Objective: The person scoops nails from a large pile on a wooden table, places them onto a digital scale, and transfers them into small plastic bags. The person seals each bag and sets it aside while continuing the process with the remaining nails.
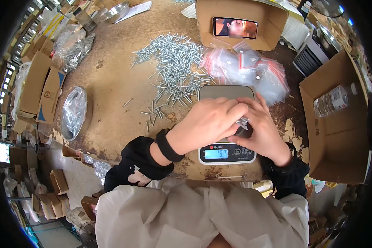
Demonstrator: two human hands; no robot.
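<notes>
Both hands meet over a small digital scale (226, 91) with a metal plate and a lit display. My left hand (211, 122) is closed, its fingers pinched near a small bundle of silver screws (242, 122). From the other side my right hand (261, 129) curls round the same bundle, thumb below it. Whether a clear bag surrounds the screws is hard to tell, since my fingers cover most of it. A loose pile of silver screws (173, 62) lies beyond my left hand. Clear zip bags with red edges (248, 68) are heaped behind the scale.
An open cardboard box (339, 136) at the right holds a plastic bottle (331, 101). At the back, a phone (235, 28) leans inside another carton (273, 25). A clear round tub (74, 113) stands by the table's left edge, near a cardboard box (49, 93).
</notes>
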